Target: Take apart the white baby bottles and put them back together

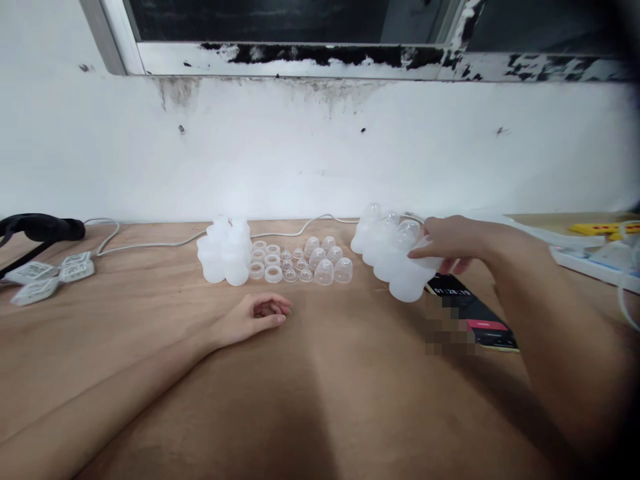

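On the right of the table stands a group of frosted white baby bottles (376, 257) with clear dome caps. My right hand (450, 241) is closed on the nearest baby bottle (409, 283) of that group, thumb at its upper side; part of the grip is hidden behind the bottle. My left hand (260, 315) rests on its side on the table, fingers loosely curled, thumb apart, holding nothing. Beyond it are white collar rings (273, 273), small clear nipples (301, 265) and clear dome caps (324, 271) in rows. Left of these stands another cluster of frosted bottles (223, 253).
A phone (460, 303) showing a timer lies under my right forearm. A power strip (595, 267) is at the right, and a white cable (300, 232) runs along the wall. White labelled packs (35, 290) and a black strap-like object (40, 228) lie at the left.
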The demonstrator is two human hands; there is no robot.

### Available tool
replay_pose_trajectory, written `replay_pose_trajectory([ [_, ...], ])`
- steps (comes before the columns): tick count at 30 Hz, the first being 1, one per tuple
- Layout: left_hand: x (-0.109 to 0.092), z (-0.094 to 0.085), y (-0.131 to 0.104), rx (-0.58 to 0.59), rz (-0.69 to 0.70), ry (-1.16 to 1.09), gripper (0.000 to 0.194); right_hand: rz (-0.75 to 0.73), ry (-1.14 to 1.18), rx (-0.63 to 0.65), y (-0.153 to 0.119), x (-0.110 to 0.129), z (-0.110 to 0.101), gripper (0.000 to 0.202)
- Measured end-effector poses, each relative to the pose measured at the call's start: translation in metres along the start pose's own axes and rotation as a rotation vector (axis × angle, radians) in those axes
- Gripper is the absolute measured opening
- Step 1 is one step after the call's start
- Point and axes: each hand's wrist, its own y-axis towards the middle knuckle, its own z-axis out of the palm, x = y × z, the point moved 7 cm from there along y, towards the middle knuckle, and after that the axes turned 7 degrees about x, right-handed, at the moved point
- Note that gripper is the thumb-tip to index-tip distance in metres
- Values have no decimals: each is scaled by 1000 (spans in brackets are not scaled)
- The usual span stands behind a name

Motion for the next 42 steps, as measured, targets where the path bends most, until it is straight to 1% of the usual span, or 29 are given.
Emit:
replay_pose_trajectory([
  [1, -1, 1, 0, 2, 3, 8, 31, -8, -6, -9, 1, -1, -1, 38],
  [2, -1, 1, 0, 2, 6, 19, 31, -37, -33, -49, 0, 0, -5, 39],
  [3, -3, 1, -1, -4, 6, 45, 31, -77, -81, -128, -4, 3, -11, 41],
  [5, -8, -1, -3, -43, 11, 180, 30, -151, -215, -379, -21, 15, -29, 46],
  [6, -12, -2, -5, -66, 28, 290, 30, -191, -281, -519, -35, 25, -36, 48],
  [7, -16, -2, -6, -86, 56, 420, 32, -241, -326, -634, -49, 37, -39, 49],
  [8, -21, -2, -8, -96, 90, 554, 35, -320, -352, -700, -63, 52, -36, 49],
  [9, -24, 0, -9, -94, 117, 677, 41, -450, -357, -713, -75, 71, -26, 50],
  [10, -24, 1, -9, -79, 127, 779, 48, -594, -337, -677, -84, 89, -10, 53],
  [11, -22, 2, -9, -56, 116, 859, 55, -731, -302, -573, -91, 107, 13, 54],
  [13, -15, 2, -8, 5, 63, 964, 65, -975, -286, -327, -99, 139, 71, 51],
  [14, -11, 3, -8, 42, 39, 994, 66, -1032, -267, -275, -101, 149, 98, 52],
  [16, -6, 3, -7, 92, 22, 1033, 67, -1039, -259, -205, -95, 159, 145, 55],
  [17, -4, 3, -7, 101, 18, 1047, 67, -1031, -262, -189, -91, 160, 163, 55],
  [18, -3, 3, -7, 102, 15, 1056, 68, -1012, -259, -190, -86, 160, 176, 53],
  [19, -3, 2, -7, 97, 11, 1063, 68, -997, -254, -188, -83, 158, 184, 52],
  [21, -3, 2, -6, 85, 11, 1069, 69, -981, -239, -203, -79, 155, 189, 50],
  [27, -2, 1, -7, 77, -7, 1054, 69, -998, -207, -223, -81, 153, 179, 49],
  [35, -2, 1, -6, 78, 14, 1038, 69, -1011, -184, -243, -81, 153, 182, 48],
  [42, -3, 1, -7, 77, -8, 1036, 69, -1017, -186, -240, -81, 153, 181, 47],
])
